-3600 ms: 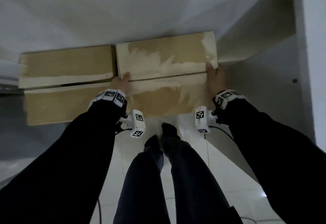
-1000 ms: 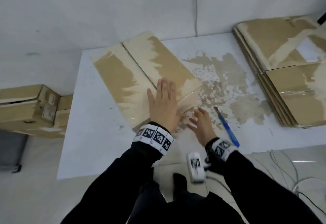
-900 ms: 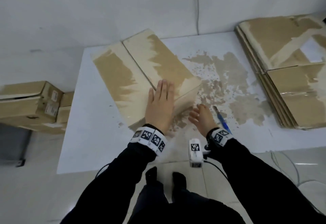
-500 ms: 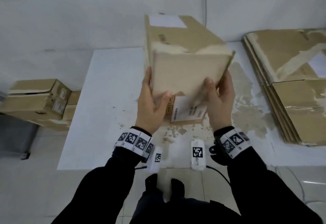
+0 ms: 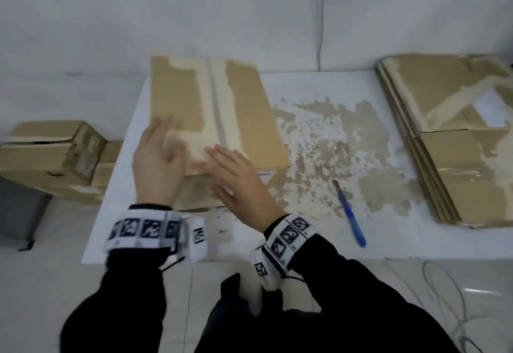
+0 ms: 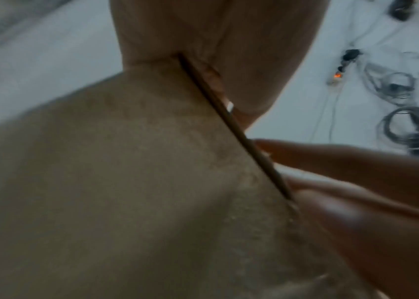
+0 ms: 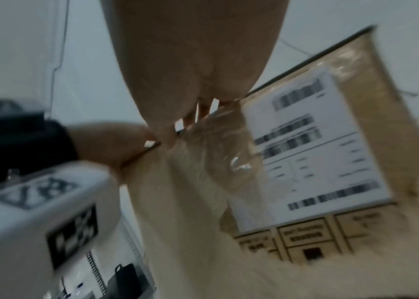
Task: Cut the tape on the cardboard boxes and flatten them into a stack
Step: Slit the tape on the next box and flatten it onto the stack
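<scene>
Half a second back the box [image 5: 213, 119] was up in both hands, end-on; now it sits flat on the white table [image 5: 116, 202], taped seam running from 6 to 12 o'clock. Both hands have come off its ends and lie over its near top edge.

The left hand [image 5: 158, 164] is spread with fingers straight, palm down on the top panel at about 7 o'clock of the box, forearm reaching straight ahead. The right hand [image 5: 238, 189] is likewise loose and flat, fingers pointing toward 11 o'clock, its tips at the near corner by the seam; neither hand grasps anything. In the left wrist view the fingers [image 6: 357, 172] seem to lie along a cardboard edge, though motion blur makes contact hard to judge. The right wrist view shows a white label [image 7: 313, 149] on the box's near face.

A blue knife [image 5: 351, 214] lies on the table at 4 o'clock of the box, well apart from the right hand. At 3 o'clock sits a stack of flattened boxes [image 5: 449, 141]. At 9 o'clock, beyond the table, are more boxes [image 5: 52, 155].
</scene>
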`<action>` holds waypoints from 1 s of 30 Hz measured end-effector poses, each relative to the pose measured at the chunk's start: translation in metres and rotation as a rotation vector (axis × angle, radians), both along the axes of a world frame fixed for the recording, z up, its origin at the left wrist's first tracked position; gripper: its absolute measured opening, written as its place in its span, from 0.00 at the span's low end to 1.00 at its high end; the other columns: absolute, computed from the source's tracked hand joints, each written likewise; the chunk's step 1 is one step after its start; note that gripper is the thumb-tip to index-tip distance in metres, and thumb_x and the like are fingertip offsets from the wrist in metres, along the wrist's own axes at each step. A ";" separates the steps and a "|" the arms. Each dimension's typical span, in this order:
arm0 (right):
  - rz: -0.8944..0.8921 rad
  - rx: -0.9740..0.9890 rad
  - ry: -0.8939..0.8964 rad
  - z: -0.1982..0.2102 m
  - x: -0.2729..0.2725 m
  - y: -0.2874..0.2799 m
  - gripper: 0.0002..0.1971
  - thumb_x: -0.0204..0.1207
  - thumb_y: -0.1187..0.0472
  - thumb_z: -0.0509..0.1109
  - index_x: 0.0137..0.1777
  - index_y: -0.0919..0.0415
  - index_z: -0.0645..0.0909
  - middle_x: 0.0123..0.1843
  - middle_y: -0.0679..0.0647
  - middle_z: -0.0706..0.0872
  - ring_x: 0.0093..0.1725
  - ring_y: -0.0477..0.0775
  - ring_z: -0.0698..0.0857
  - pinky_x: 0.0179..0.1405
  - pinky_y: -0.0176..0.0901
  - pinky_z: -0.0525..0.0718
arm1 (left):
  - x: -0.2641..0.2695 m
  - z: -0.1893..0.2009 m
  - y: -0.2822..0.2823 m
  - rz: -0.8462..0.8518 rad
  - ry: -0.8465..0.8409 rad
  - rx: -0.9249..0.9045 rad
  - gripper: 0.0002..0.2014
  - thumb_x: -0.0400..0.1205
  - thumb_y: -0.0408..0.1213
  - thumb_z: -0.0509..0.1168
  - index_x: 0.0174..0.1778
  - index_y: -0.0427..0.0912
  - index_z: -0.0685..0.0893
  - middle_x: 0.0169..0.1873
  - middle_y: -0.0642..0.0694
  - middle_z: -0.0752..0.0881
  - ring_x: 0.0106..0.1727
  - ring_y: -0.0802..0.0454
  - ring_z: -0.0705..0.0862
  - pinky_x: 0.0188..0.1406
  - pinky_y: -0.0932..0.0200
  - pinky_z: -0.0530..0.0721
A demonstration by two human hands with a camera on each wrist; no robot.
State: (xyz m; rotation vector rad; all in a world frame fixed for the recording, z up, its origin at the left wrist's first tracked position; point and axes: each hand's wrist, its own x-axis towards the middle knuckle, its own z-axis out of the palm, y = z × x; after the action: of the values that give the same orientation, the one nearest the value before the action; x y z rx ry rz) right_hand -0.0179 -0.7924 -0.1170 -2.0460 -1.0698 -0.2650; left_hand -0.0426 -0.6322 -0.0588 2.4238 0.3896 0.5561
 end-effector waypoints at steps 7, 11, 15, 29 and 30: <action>-1.120 -0.214 0.605 -0.081 0.004 -0.150 0.21 0.78 0.60 0.67 0.68 0.68 0.71 0.67 0.65 0.73 0.67 0.65 0.71 0.64 0.55 0.71 | -0.029 -0.065 0.025 0.053 0.048 -0.053 0.18 0.87 0.36 0.58 0.72 0.37 0.78 0.79 0.35 0.65 0.79 0.41 0.67 0.76 0.47 0.68; -1.199 -0.538 0.743 -0.114 -0.010 -0.175 0.19 0.80 0.57 0.65 0.63 0.71 0.71 0.62 0.67 0.76 0.63 0.67 0.74 0.55 0.58 0.75 | -0.034 -0.072 0.020 0.046 0.072 0.065 0.23 0.87 0.45 0.52 0.76 0.41 0.74 0.80 0.37 0.63 0.78 0.39 0.65 0.73 0.45 0.66; -0.981 -0.205 0.864 -0.093 -0.004 -0.140 0.07 0.81 0.63 0.64 0.52 0.65 0.70 0.46 0.61 0.79 0.44 0.63 0.81 0.37 0.49 0.77 | -0.035 -0.071 0.025 -0.024 0.153 0.141 0.26 0.84 0.47 0.49 0.75 0.38 0.72 0.79 0.31 0.63 0.80 0.32 0.60 0.76 0.39 0.60; -0.450 -0.390 0.444 0.076 0.128 0.114 0.15 0.81 0.68 0.55 0.67 0.65 0.73 0.50 0.67 0.84 0.46 0.62 0.80 0.39 0.43 0.67 | 0.052 -0.043 0.105 -0.461 0.315 0.388 0.39 0.76 0.59 0.47 0.75 0.34 0.71 0.75 0.35 0.70 0.74 0.37 0.69 0.73 0.46 0.63; -0.457 -0.454 0.430 0.073 0.136 0.125 0.15 0.82 0.68 0.54 0.65 0.66 0.73 0.53 0.67 0.84 0.50 0.63 0.81 0.41 0.44 0.69 | 0.054 -0.044 0.105 -0.443 0.318 0.401 0.41 0.76 0.61 0.44 0.78 0.35 0.67 0.78 0.38 0.68 0.77 0.40 0.65 0.75 0.48 0.58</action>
State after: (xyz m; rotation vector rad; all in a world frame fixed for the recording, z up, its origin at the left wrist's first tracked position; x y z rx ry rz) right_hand 0.1180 -0.6677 -0.0440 -2.5860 -0.4099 0.2103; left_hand 0.0115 -0.5274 -0.1027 2.8720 -0.1548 0.0507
